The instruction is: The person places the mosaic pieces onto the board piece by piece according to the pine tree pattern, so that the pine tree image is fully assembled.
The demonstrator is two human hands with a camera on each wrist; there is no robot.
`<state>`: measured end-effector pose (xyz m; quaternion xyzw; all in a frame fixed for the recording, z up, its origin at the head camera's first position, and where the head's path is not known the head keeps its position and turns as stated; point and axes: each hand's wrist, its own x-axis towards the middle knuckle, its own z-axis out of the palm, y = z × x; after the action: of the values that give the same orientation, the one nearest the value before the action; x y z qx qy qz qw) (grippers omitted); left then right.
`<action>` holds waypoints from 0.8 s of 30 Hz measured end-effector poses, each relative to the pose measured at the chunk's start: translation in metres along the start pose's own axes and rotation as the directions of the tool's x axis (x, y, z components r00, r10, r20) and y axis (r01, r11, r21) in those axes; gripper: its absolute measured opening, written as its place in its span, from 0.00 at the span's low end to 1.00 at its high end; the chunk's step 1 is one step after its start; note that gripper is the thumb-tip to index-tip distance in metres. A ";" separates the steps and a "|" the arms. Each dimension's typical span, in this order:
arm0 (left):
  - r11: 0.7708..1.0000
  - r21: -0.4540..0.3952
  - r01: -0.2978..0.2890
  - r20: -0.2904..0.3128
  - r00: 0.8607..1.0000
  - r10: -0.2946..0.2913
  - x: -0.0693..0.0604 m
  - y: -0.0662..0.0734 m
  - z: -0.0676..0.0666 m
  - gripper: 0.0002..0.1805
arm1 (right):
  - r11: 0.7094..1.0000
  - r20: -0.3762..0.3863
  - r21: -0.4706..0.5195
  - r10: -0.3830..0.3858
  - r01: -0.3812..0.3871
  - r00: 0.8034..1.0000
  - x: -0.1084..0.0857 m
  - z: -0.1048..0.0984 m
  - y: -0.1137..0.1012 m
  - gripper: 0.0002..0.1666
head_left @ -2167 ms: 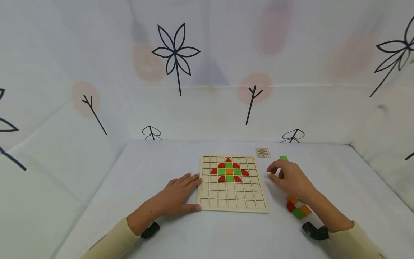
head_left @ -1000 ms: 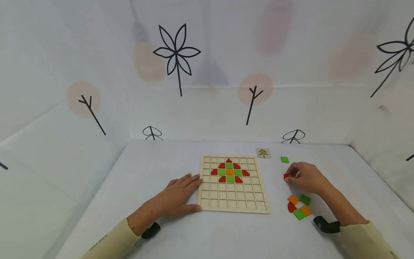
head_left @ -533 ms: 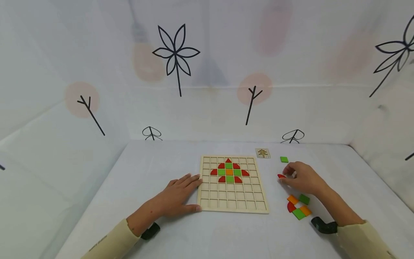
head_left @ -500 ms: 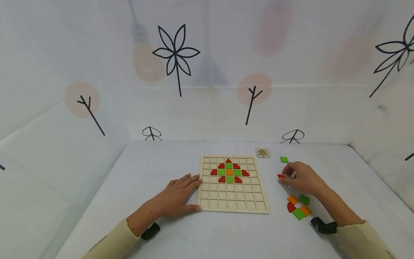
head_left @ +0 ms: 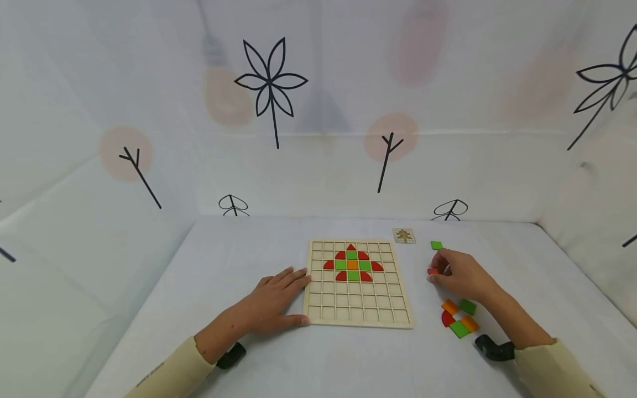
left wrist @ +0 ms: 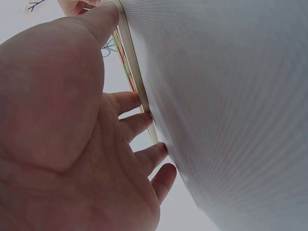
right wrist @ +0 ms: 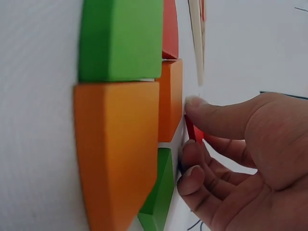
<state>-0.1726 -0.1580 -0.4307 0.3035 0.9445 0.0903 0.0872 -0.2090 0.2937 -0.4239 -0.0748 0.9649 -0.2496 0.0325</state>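
In the head view a square wooden grid board [head_left: 358, 301] lies mid-table. Red, green and orange pieces fill cells in its upper half, with a red triangle on top. My left hand [head_left: 271, 303] rests on the table, fingers and thumb stretched out and touching the board's left edge. The left wrist view shows those fingertips against the board's side [left wrist: 132, 53]. Right of the board, my right hand [head_left: 463, 276] pinches a small red piece [head_left: 432, 271] between thumb and fingers, low over the table. Fingers partly hide it, so its exact shape cannot be told.
Below the right hand lie loose pieces: a red rounded one [head_left: 447, 319], two green, one of them a tile [head_left: 459, 329], and two orange, one nearer the board [head_left: 450, 307]. Another green tile [head_left: 436, 245] lies beyond the hand. A small tree pattern card [head_left: 404, 235] sits behind the board.
My right hand, with no piece visible in it at first, moved right and took the red piece. It then shifted slightly left, and the piece turned in its fingers. The left hand stayed put.
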 end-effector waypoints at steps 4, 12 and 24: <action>1.000 -0.003 0.002 0.004 1.000 -0.002 0.000 0.001 -0.001 0.51 | 1.000 -0.010 0.001 -0.002 0.002 1.000 0.000 0.001 0.000 0.16; 1.000 -0.003 -0.001 0.007 1.000 0.001 -0.002 0.002 -0.003 0.51 | 1.000 -0.036 -0.008 -0.014 0.014 0.999 0.000 0.000 -0.005 0.10; 1.000 -0.005 -0.007 0.005 1.000 0.007 -0.002 0.001 -0.003 0.51 | 0.991 -0.091 0.049 -0.122 0.127 0.988 -0.006 -0.001 -0.038 0.05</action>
<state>-0.1708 -0.1586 -0.4272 0.3067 0.9431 0.0921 0.0899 -0.1979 0.2621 -0.4042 -0.1229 0.9516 -0.2807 -0.0237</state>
